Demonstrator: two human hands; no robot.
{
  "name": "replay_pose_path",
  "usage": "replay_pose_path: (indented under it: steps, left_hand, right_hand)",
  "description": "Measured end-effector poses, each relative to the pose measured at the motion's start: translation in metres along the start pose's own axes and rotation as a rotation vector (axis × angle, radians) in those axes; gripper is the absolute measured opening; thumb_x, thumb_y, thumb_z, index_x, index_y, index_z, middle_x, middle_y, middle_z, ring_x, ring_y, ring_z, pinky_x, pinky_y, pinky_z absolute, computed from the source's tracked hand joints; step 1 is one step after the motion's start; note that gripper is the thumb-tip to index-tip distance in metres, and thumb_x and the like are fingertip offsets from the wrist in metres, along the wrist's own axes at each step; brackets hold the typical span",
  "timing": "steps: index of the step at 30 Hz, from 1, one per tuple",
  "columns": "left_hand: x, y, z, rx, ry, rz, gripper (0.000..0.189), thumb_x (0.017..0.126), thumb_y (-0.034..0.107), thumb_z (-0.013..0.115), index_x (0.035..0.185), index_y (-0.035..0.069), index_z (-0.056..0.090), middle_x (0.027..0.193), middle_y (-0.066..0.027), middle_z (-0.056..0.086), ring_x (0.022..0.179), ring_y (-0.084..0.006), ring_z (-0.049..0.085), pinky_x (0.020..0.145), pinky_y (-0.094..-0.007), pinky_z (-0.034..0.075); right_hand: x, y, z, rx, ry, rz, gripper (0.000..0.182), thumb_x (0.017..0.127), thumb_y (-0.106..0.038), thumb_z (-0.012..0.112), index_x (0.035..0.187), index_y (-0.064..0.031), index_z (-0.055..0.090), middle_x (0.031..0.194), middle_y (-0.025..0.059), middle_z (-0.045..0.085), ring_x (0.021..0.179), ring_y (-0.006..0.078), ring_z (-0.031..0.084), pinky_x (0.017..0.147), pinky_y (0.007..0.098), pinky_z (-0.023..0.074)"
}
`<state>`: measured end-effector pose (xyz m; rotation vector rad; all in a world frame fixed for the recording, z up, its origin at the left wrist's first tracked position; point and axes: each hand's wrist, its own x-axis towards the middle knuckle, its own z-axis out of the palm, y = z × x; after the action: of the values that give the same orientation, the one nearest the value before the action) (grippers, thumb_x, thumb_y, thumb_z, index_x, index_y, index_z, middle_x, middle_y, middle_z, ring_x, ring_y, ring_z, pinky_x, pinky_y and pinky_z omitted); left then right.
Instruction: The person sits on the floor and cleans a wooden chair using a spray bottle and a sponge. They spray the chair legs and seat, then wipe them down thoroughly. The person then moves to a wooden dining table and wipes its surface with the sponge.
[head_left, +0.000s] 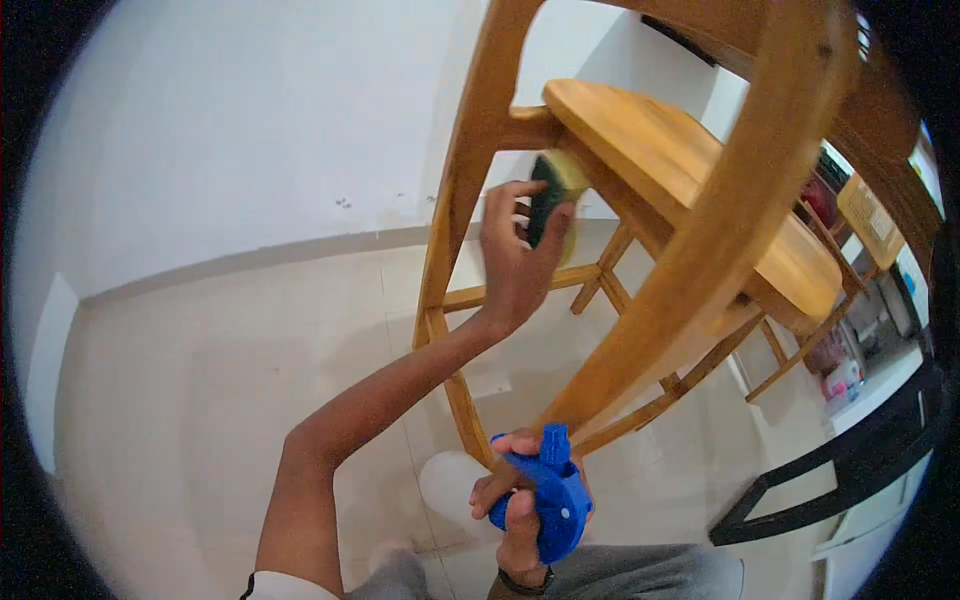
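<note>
My left hand (521, 255) grips a green and yellow scouring sponge (549, 195) between thumb and fingers, and the sponge's yellow side is against or close beside the side rail under the seat of a wooden chair (637, 142). Low in the view, my right hand (525, 502) is closed around the blue head of a spray bottle (559, 510). A rounded white shape (454, 487), perhaps the bottle's body, shows just behind that hand. The chair is tilted in the view, and its curved wooden part (697, 247) runs down close to my right hand.
A white wall (247, 127) with a grey skirting stands beyond the tiled floor (247, 390). Another wooden chair with a woven back (870, 217) is at the right. A black-framed object (810, 480) and shelves holding various items lie at the right edge.
</note>
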<state>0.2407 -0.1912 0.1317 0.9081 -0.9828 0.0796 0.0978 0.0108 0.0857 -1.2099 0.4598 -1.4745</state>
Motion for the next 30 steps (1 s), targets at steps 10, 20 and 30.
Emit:
replay_pose_path:
  steps: [10, 20, 30]
  left_hand:
    - [0.029, 0.070, -0.028, -0.095, 0.271, 0.285, 0.040, 0.101, 0.020, 0.061, 0.131, 0.000, 0.044, 0.117, -0.0128, 0.055, 0.107, -0.0175, 0.055, 0.091, -0.0322, 0.048]
    - [0.051, 0.114, -0.034, 0.222, 0.130, 0.496, 0.033, 0.093, 0.014, 0.067, 0.121, -0.002, 0.059, 0.118, -0.0116, 0.060, 0.108, -0.0177, 0.060, 0.091, -0.0318, 0.049]
    - [0.090, 0.135, -0.055, 0.504, -0.215, 0.479, 0.030, 0.093, 0.011, 0.067, 0.121, 0.000, 0.066, 0.116, -0.0123, 0.067, 0.103, -0.0173, 0.063, 0.088, -0.0309, 0.050]
  right_hand:
    - [0.014, -0.010, -0.027, -0.066, -0.314, -0.129, 0.042, 0.084, -0.011, 0.073, 0.122, 0.0034, 0.062, 0.107, 0.0160, 0.073, 0.077, 0.0163, 0.071, 0.069, 0.0289, 0.0568]
    - [0.029, -0.024, -0.028, -0.068, -0.411, -0.105, 0.044, 0.085, -0.011, 0.075, 0.126, -0.0012, 0.062, 0.095, 0.0136, 0.072, 0.070, 0.0167, 0.068, 0.062, 0.0281, 0.0543]
    - [0.042, -0.022, -0.036, -0.052, -0.476, -0.030, 0.043, 0.084, -0.014, 0.077, 0.124, -0.0035, 0.065, 0.068, 0.0074, 0.065, 0.050, 0.0118, 0.055, 0.051, 0.0283, 0.0465]
